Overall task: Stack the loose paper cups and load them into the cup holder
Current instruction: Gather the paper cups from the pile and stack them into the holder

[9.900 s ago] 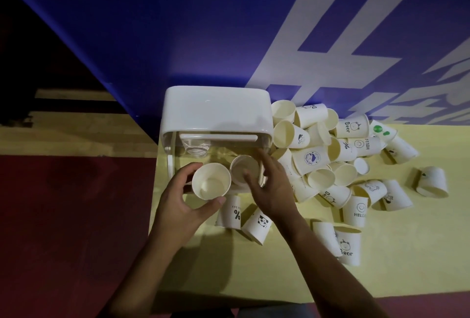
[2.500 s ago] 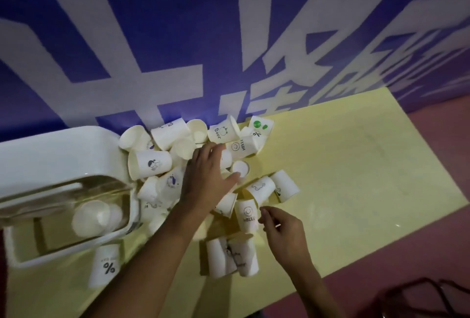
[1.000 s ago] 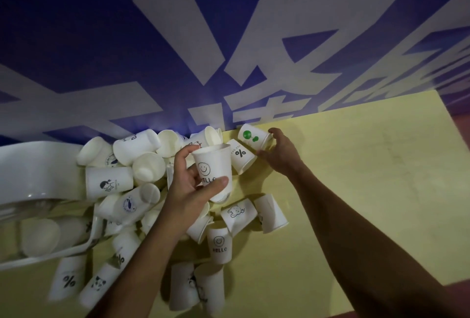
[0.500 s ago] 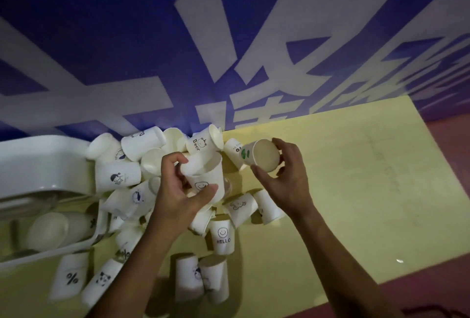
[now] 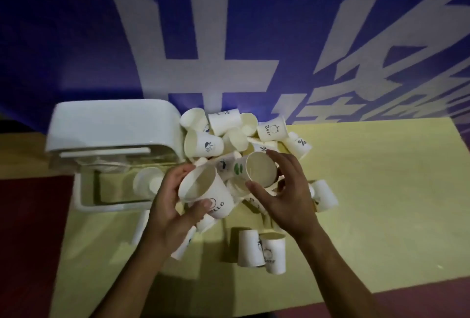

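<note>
Our left grip [image 5: 170, 205] curls round the HELLO cup [image 5: 203, 190], its mouth tilted towards us. Our right grip [image 5: 287, 195] pinches the green-dot cup [image 5: 254, 172] just beside it, above the loose cups [image 5: 221, 139] at the surface's [image 5: 368, 190] back edge, beside the cup holder [image 5: 114, 127].

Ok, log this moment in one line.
left hand: holds HELLO cup | right hand: holds green-spot cup | cups: not yet nested

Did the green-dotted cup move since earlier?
Yes. The green-dotted cup, now in the right hand, left the far-right edge of the pile for a spot nearer the cup holder.
</note>
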